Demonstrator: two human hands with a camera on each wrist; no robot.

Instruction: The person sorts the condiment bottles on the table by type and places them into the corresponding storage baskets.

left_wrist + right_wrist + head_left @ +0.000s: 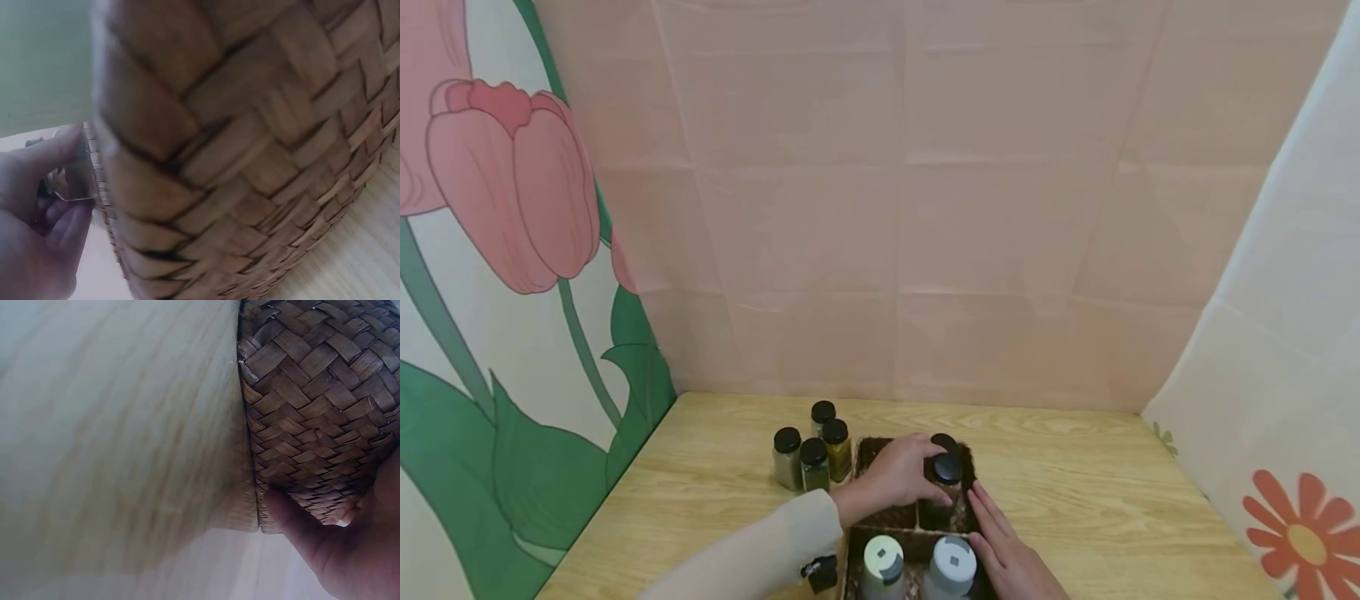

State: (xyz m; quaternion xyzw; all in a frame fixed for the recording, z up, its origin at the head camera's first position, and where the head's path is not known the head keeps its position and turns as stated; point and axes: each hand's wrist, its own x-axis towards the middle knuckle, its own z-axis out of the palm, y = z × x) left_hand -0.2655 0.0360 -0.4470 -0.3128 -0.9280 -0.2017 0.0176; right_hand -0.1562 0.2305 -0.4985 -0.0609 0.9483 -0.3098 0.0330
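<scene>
In the head view a brown woven basket (880, 530) with compartments stands at the table's front. My left hand (895, 473) reaches over it and grips a black-lidded glass jar (947, 472) in the back right compartment, fingers and thumb on either side. A second black-lidded jar (943, 441) stands right behind that one. In the left wrist view the glass jar (78, 178) shows between thumb and fingers past the basket wall (250, 137). My right hand (1011, 546) rests straight-fingered along the basket's right side; its thumb (290, 515) lies against the weave in the right wrist view.
Several black-lidded jars (814, 463) stand grouped on the wooden table (1075, 475) left of the basket. Two white-capped bottles, one pale-topped (883, 557) and one greyish (954, 560), stand in the front compartment. Cloth hangings (887, 208) border the table.
</scene>
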